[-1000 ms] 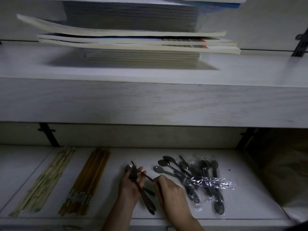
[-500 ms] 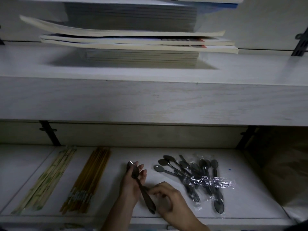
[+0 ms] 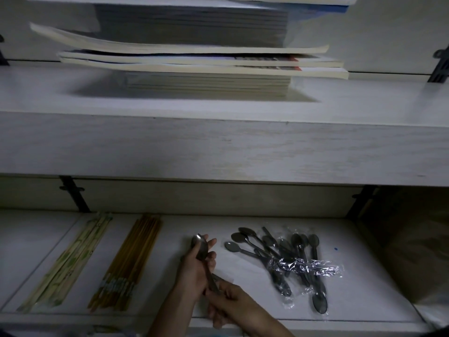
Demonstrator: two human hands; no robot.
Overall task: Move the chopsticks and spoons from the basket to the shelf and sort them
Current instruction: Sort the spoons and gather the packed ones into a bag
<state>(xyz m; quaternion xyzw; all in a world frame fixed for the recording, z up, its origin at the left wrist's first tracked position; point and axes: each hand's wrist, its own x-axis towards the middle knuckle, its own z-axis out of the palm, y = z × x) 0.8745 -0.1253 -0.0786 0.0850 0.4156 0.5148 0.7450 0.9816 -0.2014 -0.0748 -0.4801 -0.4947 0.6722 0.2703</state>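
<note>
Books (image 3: 194, 58) stacked above; chopsticks (image 3: 131, 259) left of spoons (image 3: 297, 240).

A stack of books (image 3: 194, 57) sits highest, a black bracket (image 3: 439, 66) right of it, a second bracket (image 3: 73, 197) below its left end, and clear plastic (image 3: 313, 267) well below its right end.

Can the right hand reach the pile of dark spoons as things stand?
Probably yes: the spoon pile lies just right of the right hand on the lower shelf, nothing between them. It grips the held spoon, though, so it would need to let go first.
</note>
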